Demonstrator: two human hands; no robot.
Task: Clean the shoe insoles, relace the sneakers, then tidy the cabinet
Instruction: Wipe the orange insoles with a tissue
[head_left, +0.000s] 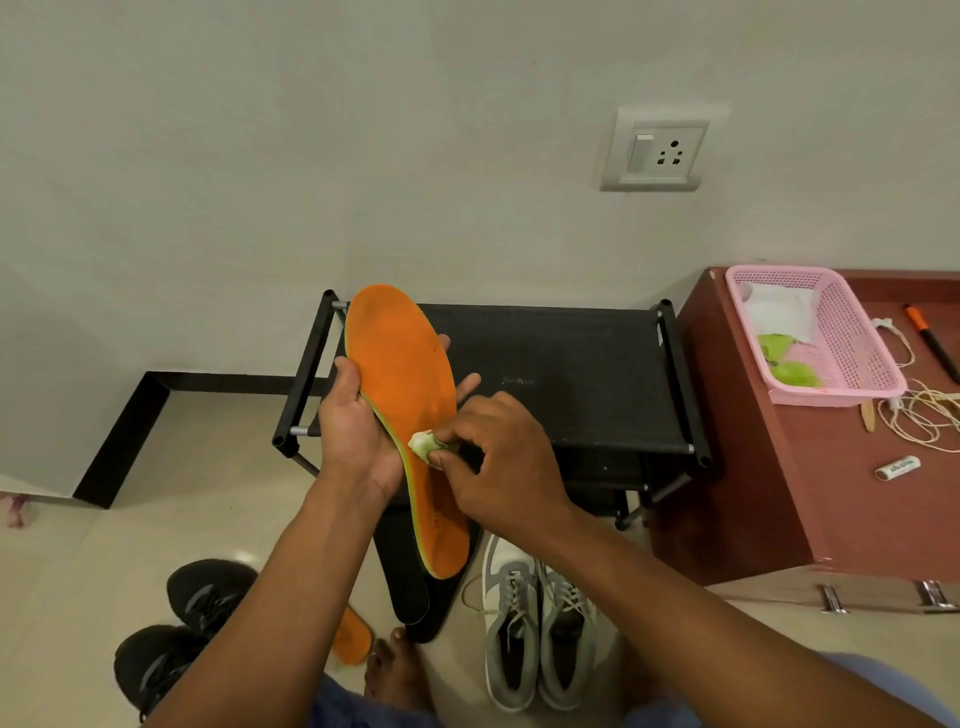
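Foot (397, 670) on floor, between black shoes (171, 629) and grey sneakers (540, 623). Left hand (353, 431) fingers grasp the orange insole (405, 405) over the rack (561, 374); right hand (498, 457) fingers pinch a wipe (422, 445) against its edge. Cleaning underway; second insole (353, 636), relacing, cabinet (753, 431) likely still pending.

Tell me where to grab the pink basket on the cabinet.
Probably take the pink basket by its near short rim, reaching from above: the mesh walls flare outward, the top is open, and that end is nearest; cords lie just beside it.
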